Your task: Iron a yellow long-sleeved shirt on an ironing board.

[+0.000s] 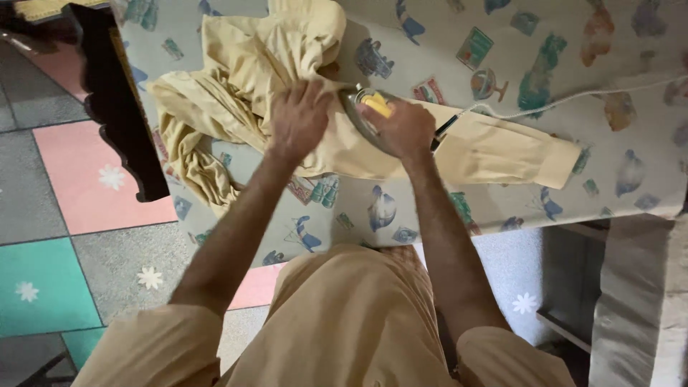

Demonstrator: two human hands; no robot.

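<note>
right hand: the right hand [407, 129] is wrapped tight around the yellow handle of the iron [367, 107], fingers curled shut so the grip itself is mostly hidden under the knuckles.

left hand: the left hand [299, 118] is spread fairly wide, palm down, flat on the yellow shirt [287, 93] just left of the iron (it looks a bit motion-blurred, so I can't make out each finger).

iron: sits on the shirt, right between the two hands. Its long axis runs on a diagonal, with the pointed metal nose aimed up and to the left, toward the bunched part of the shirt. The heel end is under the right hand.

cord: a white cord [545, 106] leaves from just right of the iron and trails off to the right across the cloth.

shirt: the body is crumpled in a heap up and left of the iron. One sleeve [502, 150] lies flat and straight, stretching right from the iron, cuff at the far end.

surface: everything lies on a pale printed cloth [502, 50] covering the table.

floor: coloured tiles [93, 186] show left of the iron, past a dark carved wooden edge [115, 107].
</note>
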